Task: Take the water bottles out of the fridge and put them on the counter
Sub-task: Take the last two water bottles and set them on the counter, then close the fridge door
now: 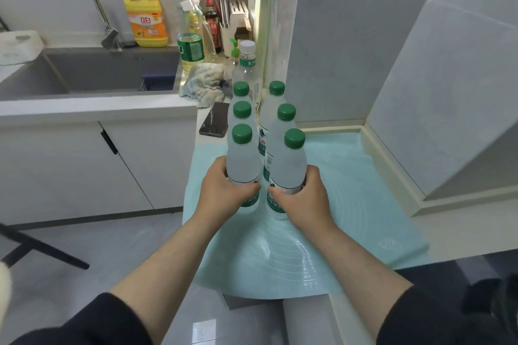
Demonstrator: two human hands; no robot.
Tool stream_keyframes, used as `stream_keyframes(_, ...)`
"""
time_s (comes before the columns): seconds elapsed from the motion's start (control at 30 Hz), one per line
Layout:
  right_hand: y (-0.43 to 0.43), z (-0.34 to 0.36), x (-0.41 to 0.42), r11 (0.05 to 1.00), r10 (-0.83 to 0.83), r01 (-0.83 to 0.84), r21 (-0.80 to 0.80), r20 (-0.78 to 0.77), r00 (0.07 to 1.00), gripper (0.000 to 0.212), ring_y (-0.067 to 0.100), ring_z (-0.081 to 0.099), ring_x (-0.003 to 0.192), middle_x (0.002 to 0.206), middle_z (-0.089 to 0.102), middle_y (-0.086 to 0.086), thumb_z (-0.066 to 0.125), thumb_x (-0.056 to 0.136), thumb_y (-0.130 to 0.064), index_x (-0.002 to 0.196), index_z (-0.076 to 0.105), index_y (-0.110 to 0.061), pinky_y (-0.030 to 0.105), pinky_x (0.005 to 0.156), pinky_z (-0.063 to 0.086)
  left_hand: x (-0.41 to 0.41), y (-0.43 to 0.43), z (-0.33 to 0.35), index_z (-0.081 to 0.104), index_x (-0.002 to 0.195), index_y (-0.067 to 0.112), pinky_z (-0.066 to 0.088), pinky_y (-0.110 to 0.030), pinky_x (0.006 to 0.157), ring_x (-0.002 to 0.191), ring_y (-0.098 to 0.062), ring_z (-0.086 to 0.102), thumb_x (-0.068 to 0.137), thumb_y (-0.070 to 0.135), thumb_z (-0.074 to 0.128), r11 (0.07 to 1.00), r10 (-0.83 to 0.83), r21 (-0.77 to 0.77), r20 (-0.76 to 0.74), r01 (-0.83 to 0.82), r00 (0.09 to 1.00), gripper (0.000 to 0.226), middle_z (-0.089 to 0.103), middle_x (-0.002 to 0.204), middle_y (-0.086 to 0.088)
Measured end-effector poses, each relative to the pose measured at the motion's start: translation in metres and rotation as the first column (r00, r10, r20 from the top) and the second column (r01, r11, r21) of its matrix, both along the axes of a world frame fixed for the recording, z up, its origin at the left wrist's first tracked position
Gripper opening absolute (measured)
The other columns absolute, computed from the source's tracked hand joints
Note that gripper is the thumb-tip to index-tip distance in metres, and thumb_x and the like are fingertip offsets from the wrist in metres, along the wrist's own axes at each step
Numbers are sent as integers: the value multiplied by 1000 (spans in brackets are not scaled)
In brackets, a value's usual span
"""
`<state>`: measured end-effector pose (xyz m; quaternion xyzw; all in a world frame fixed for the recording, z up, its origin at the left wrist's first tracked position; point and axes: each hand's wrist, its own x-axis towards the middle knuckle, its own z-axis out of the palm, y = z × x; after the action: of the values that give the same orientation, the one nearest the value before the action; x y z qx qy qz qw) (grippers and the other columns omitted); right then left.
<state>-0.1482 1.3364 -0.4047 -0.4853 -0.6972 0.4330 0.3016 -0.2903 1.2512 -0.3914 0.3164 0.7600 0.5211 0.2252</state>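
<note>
Several clear water bottles with green caps stand in two rows on a pale green mat (pixel 350 176) on the counter. My left hand (pixel 227 190) is wrapped around the nearest bottle of the left row (pixel 242 159). My right hand (pixel 305 196) grips the nearest bottle of the right row (pixel 288 165). Both held bottles are upright, with their bases on or just above the mat. Behind them stand two more bottles in the left row (pixel 241 112) and two in the right row (pixel 283 117). The fridge is out of view.
A black phone (pixel 214 123) lies left of the rows. Behind are a white-capped bottle (pixel 248 64), a crumpled cloth (pixel 204 80), oil and sauce bottles, a yellow detergent jug (pixel 145 19) and a grey sink (pixel 106 70) with a tap. A tiled wall (pixel 448 78) stands to the right.
</note>
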Motion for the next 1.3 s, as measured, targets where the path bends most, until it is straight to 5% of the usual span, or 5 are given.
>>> stream_keyframes(0.23,-4,12,6,997,73,-73,3,-42,996,66,13,61,106,122,60,-6,86,70,-27,121,45,-33,10,69,42,-4,-13,10,43,139,26,47,-38,100,126,-16,51,60,43,83,997,-54,-52,-18,53,998,91,52,141,2)
stream_keyframes(0.4,-31,83,20,985,95,-67,156,-177,980,85,16,37,141,154,39,1,62,79,-53,151,30,-20,36,114,33,-14,-69,88,26,151,28,33,-44,113,142,-17,33,75,43,77,995,31,100,-245,-6,969,93,30,153,13)
stream_keyframes(0.93,-200,398,10,553,441,-105,827,-183,879,92,0,20,140,156,24,-7,54,80,-60,155,21,-16,0,108,11,-3,-294,402,19,153,6,9,-19,118,150,-20,12,78,68,54,910,309,400,-829,109,466,103,16,161,-5)
stream_keyframes(1.13,-237,434,-2,516,656,-122,848,-300,692,89,-11,27,138,146,19,-37,54,79,-68,152,24,-28,16,113,24,36,-375,451,24,149,0,19,-34,120,149,-26,18,84,68,48,891,441,454,-867,6,232,97,21,158,-12)
stream_keyframes(1.3,-285,448,-42,481,810,-203,853,-343,476,88,20,34,145,153,33,-16,47,82,-77,149,27,-25,51,115,32,65,-452,463,28,146,-3,25,-48,117,148,-31,23,88,64,47,844,526,511,-848,-162,66,90,27,156,-19)
